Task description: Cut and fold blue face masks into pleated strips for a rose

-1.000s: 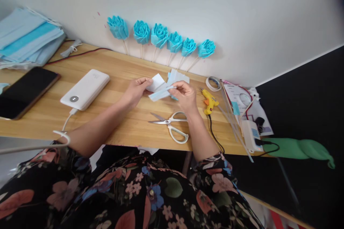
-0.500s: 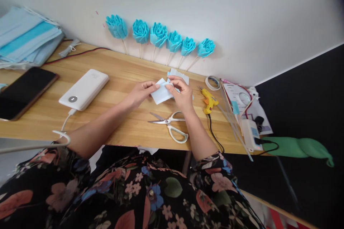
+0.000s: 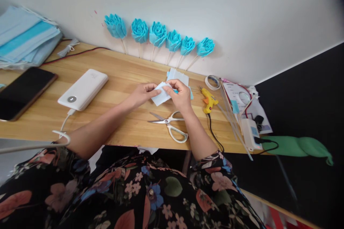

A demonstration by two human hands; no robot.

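Observation:
Between both hands is a small pale blue piece of mask fabric, held just above the table. My left hand pinches its left edge between thumb and fingers. On the other side my right hand grips the upper right corner, which looks folded over. Behind the right hand lie more pale blue fabric pieces. White-handled scissors rest with parted blades below the hands, one handle loop partly covered by my right forearm. To the right is a yellow glue gun with a black cord.
Several blue fabric roses on sticks lean against the wall. At left are a stack of face masks, a phone and a white power bank. A tape roll, thin sticks and a power strip sit at right.
The right hand has turned slightly and its fingers have curled further over the fabric piece. The piece now shows narrower, its upper right part bent over. The left hand stays nearly still.

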